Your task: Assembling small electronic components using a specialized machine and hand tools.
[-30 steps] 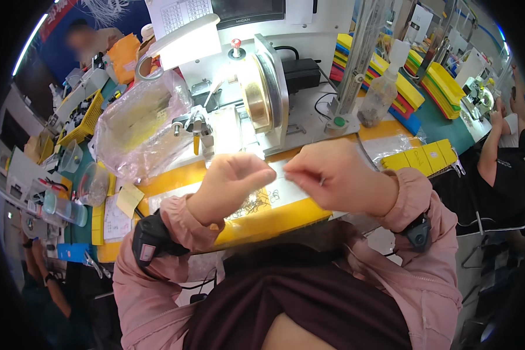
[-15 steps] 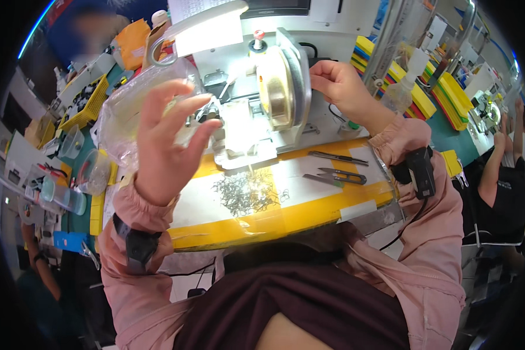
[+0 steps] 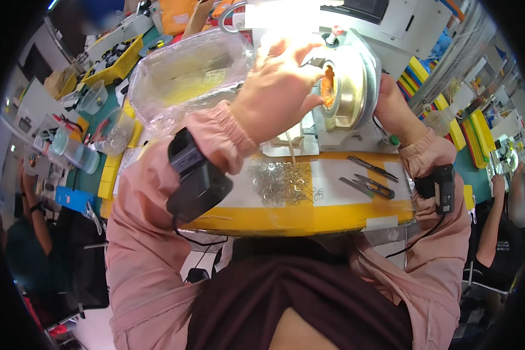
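My left hand (image 3: 280, 81) reaches the left face of a shiny drum-shaped wheel (image 3: 351, 93) on a bench machine. Its fingers are apart, thumb and forefinger spread near the orange-brown centre (image 3: 328, 87); whether they touch it I cannot tell. On the wheel's other side, my right hand (image 3: 398, 111) is close against the grey disc (image 3: 372, 76), which hides its fingertips. Below, many small metal wire loops (image 3: 281, 184) lie heaped on the white work surface (image 3: 227, 192). To their right are dark tweezers (image 3: 373, 168) and thread snips (image 3: 374, 185).
A plastic-wrapped tray (image 3: 186, 81) stands left of the machine. Farther left are a yellow basket (image 3: 115, 61) and clear tubs (image 3: 115, 131). A bright lamp (image 3: 283, 17) hangs above my left hand. Stacked coloured bins (image 3: 478, 137) and a co-worker's arm (image 3: 491, 221) are at right.
My left hand has moved right and forward, from beside the machine to the wheel's face. The right hand stays by the disc, its fingertips now hidden. The view has shifted.
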Demonstrator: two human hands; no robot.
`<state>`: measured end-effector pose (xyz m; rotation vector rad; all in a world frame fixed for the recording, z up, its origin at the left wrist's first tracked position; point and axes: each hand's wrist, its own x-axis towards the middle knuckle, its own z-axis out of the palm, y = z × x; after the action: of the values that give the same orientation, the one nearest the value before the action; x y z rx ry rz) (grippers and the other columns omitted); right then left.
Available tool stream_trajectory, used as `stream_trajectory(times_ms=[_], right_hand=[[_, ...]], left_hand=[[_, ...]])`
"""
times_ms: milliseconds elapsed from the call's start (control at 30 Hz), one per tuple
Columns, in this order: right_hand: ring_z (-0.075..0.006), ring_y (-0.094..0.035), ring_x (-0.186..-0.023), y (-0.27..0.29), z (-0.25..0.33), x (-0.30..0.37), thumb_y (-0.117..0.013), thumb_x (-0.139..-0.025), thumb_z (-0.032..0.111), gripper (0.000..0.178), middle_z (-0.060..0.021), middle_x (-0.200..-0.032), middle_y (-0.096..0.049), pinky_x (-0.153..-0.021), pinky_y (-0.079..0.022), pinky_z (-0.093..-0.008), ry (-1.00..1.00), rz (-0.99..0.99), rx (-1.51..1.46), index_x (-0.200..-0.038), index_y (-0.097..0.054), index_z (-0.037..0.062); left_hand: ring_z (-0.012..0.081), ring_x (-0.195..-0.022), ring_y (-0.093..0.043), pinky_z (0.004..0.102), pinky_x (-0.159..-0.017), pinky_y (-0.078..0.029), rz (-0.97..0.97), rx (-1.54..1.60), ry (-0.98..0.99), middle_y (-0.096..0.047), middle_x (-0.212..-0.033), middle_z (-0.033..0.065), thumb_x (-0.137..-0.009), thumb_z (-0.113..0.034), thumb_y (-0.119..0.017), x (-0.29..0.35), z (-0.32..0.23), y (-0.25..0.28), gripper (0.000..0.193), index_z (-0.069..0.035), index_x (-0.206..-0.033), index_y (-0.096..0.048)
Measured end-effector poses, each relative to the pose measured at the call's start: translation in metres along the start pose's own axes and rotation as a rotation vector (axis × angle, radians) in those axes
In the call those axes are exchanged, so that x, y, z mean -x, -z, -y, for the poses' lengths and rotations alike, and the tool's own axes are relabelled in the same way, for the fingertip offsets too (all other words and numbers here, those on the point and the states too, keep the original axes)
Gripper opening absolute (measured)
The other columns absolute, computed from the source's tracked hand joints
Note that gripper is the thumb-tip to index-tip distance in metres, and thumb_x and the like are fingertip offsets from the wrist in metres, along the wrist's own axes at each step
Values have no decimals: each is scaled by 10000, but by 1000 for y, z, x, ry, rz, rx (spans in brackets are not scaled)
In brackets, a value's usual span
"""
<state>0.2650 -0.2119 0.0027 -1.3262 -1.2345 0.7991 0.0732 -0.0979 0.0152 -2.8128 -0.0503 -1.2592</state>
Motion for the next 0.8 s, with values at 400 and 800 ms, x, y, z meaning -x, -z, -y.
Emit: stream_trajectory(times_ms=[400, 800], right_hand=[[-42, -539, -702, 13, -9, 10, -533, -809, 30, 119, 6, -773, -603, -610, -435, -188, -12, -74, 18, -905, -601, 12], [-45, -478, -673, 10, -24, -3, -581, -790, 94, 174, -5, -738, -592, -591, -410, -216, 189, -249, 278, -912, -615, -26]], left_hand=[[259, -895, -498, 336, -795, -373, -102, 107, 71, -528, -994, 115, -698, -108, -656, 20, 9, 5, 89, -37, -682, -604], [187, -799, -495, 277, -679, -390, -139, 264, 461, -512, -805, 71, -638, -105, -641, 56, 79, 8, 155, -15, -565, -539]])
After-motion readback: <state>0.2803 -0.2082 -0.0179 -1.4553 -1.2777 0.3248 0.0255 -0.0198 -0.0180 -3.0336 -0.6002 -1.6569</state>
